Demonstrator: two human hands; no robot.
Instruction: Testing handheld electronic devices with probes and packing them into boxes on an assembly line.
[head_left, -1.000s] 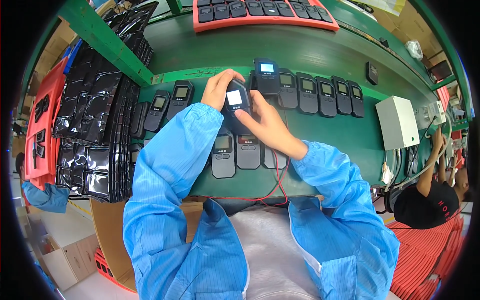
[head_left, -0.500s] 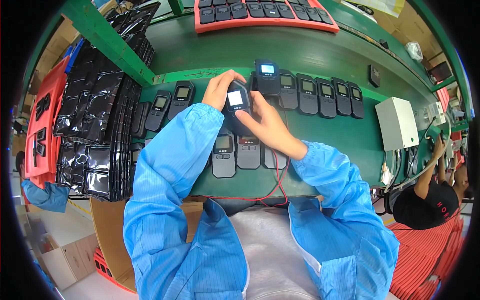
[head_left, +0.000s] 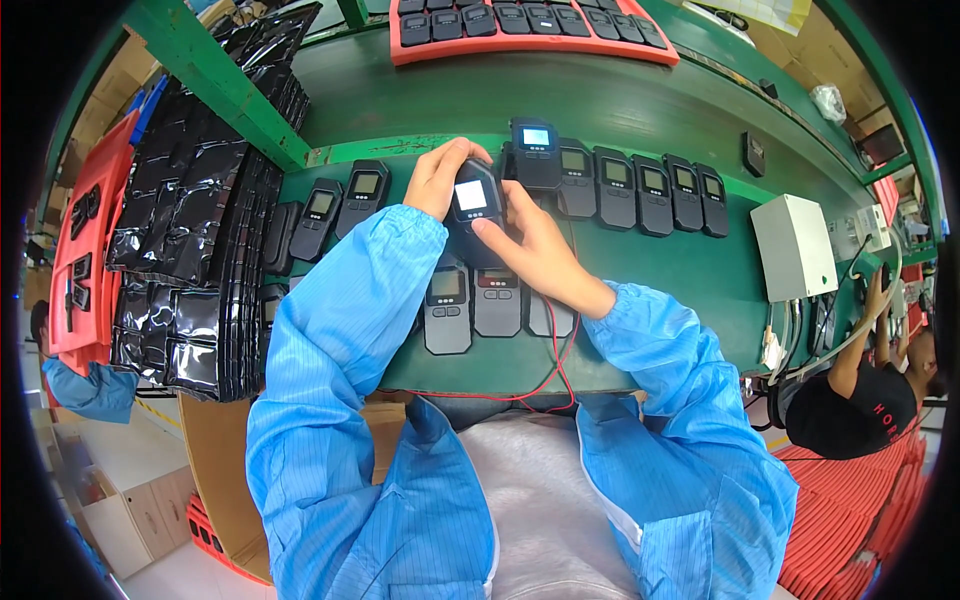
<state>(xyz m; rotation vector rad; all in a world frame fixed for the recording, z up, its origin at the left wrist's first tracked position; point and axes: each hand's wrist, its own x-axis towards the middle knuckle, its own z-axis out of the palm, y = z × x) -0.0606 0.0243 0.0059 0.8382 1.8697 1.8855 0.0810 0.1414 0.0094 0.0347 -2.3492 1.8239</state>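
Observation:
Both of my hands hold one small black handheld device with a lit white screen above the green bench. My left hand wraps its left side and back. My right hand grips it from the right, thumb pressed on its front just below the screen. Below my hands lie three grey devices side by side. A row of black devices with small screens runs to the right, one with a lit blue screen. More black devices lie to the left.
A stack of shiny black trays fills the left side, with a red tray beyond. A red tray of devices sits at the far edge. A white box with cables stands right. Red wires trail near my body. Another person sits right.

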